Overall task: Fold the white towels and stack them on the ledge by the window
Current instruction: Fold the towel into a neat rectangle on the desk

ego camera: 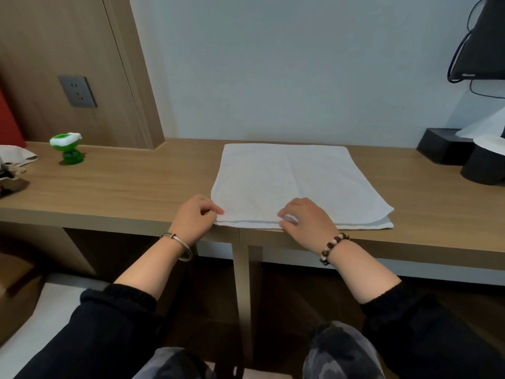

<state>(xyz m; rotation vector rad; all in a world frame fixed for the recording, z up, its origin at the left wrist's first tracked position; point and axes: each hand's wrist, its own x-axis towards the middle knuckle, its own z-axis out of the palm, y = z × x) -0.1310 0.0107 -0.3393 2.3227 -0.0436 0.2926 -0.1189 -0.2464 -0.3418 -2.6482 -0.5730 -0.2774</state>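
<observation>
A white towel point(295, 184) lies folded in two layers on the wooden desk point(123, 187), reaching from the wall to the front edge. My left hand point(194, 217) pinches the towel's near left corner with curled fingers. My right hand point(308, 220) grips the near edge around its middle, the fingers curled over the hem. Both wrists wear bracelets.
A green and white toy point(68, 149) stands at the desk's left, near papers point(16, 157) and a wall socket point(77, 91). Black containers point(464, 157) with white paper stand at the right, under a dark screen point(483, 42). A desk leg point(243, 291) stands between my knees.
</observation>
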